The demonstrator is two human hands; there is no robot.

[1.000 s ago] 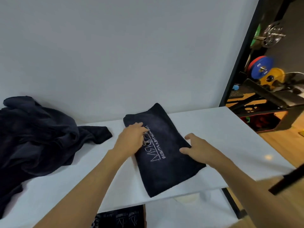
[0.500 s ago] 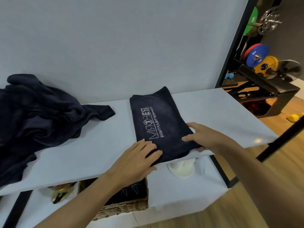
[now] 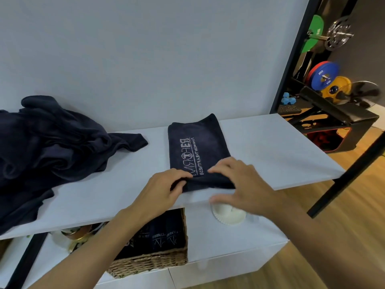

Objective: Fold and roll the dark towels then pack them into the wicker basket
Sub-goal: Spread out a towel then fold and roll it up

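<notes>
- At the near edge of the surface (image 3: 270,147) the folded towel (image 3: 198,147) lay flat, print up, with both my hands on its near end.
- My left hand (image 3: 164,190) had its fingers (image 3: 181,176) curled over the left corner, and my right hand (image 3: 241,184) was curled over the right corner; both held cloth.
- I judged this to be the start of the roll. The first turn had to be small and tight, or the whole roll would come out slack.
- Both corners needed turning together, so the roll ran straight and didn't cone to one side.
- Rolling away from me would keep the cloth on the surface. I couldn't tell whether the end overhung the edge.
- Below, the basket (image 3: 150,261) held rolled towels, so a firm roll of like thickness would likely fit beside them.
- Well apart on the left, the pile (image 3: 52,138) of loose towels waited.
</notes>
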